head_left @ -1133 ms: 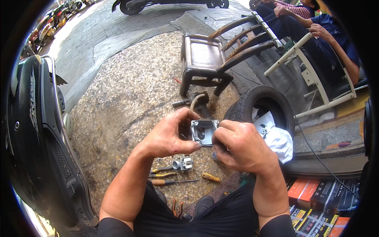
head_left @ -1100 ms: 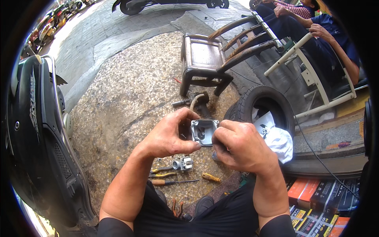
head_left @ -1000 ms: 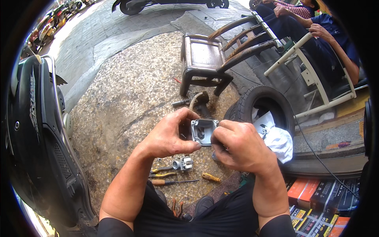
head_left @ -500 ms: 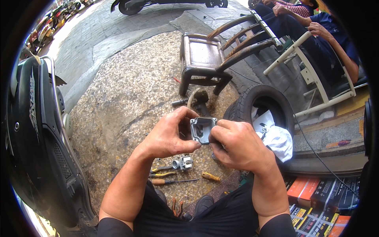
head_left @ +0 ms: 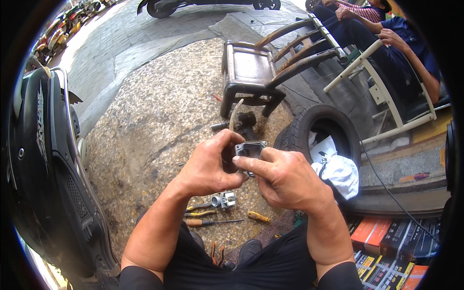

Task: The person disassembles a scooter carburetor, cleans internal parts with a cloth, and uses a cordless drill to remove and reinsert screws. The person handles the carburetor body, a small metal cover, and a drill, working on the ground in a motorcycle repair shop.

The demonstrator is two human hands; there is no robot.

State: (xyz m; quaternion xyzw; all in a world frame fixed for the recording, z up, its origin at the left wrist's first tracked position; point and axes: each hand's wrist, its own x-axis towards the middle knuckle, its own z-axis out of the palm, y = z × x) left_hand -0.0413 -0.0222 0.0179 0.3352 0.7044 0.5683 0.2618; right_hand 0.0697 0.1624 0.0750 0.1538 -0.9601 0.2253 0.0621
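My left hand (head_left: 209, 164) is closed around a small grey metal carburetor float bowl (head_left: 251, 145), its fingers behind it and its thumb along the near side. The bowl's squarish open top faces me. My right hand (head_left: 292, 176) is at the bowl's right side, index finger laid across the opening toward the left wall, the other fingers curled; its thumb is hidden. A pale bent hose (head_left: 235, 116) rises beyond my left fingers; its lower end is hidden. Below my hands, a carburetor body (head_left: 224, 199) lies on the ground.
Pliers (head_left: 200, 212), a screwdriver (head_left: 195, 222) and a yellow-handled screwdriver (head_left: 258, 216) lie near my feet. Beyond my hands are a power tool (head_left: 246, 125) and wooden chair (head_left: 250, 67). A tyre (head_left: 302, 125) stands right, boxes (head_left: 372, 232) lower right, a scooter (head_left: 48, 159) left. People sit upper right.
My right index finger has stretched out across the bowl's opening, covering much of its inside. The bowl has tilted a little, and the pale hose stands higher. My left hand keeps its hold.
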